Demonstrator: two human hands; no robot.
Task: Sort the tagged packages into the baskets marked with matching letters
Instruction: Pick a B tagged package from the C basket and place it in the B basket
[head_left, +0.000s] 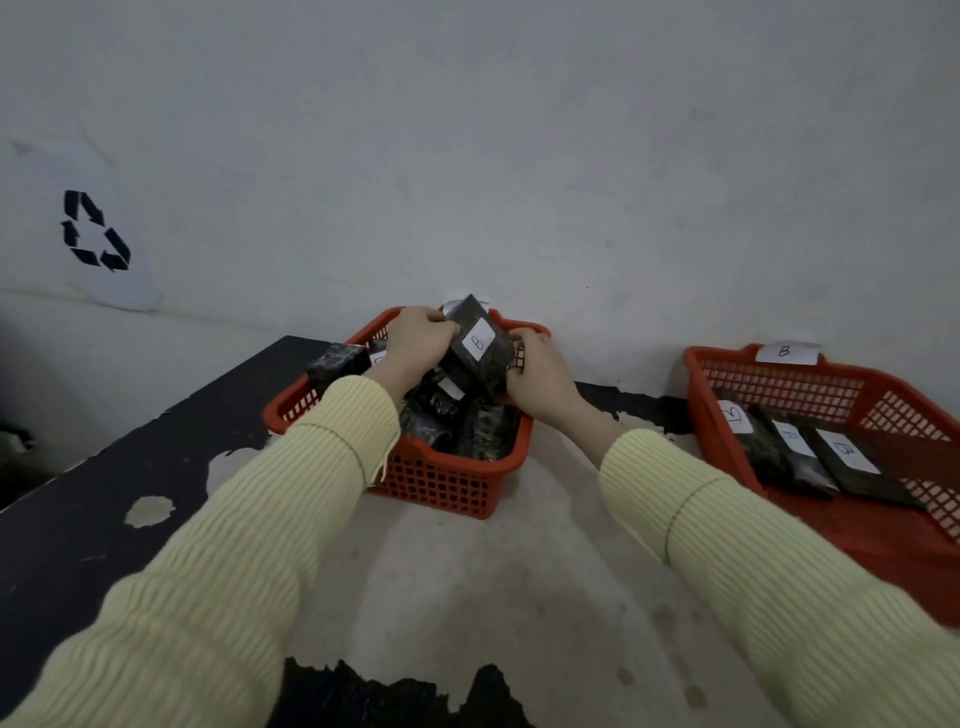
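A dark package (475, 345) with a white tag lettered B is held tilted above the middle orange basket (441, 483). My left hand (418, 340) grips its upper left edge and my right hand (537, 371) holds its lower right side. Several more dark tagged packages (452, 421) lie heaped in that basket. At the right stands a second orange basket (857, 540) with a B label (784, 352) on its back rim. Three dark packages (810, 452) with white tags lie flat in it.
The baskets stand on a worn black tabletop (78, 545) with pale patches, pushed against a grey-white wall (519, 156). One dark package (335, 364) leans over the middle basket's left rim. A white bag with a recycling symbol (96, 231) hangs at the left.
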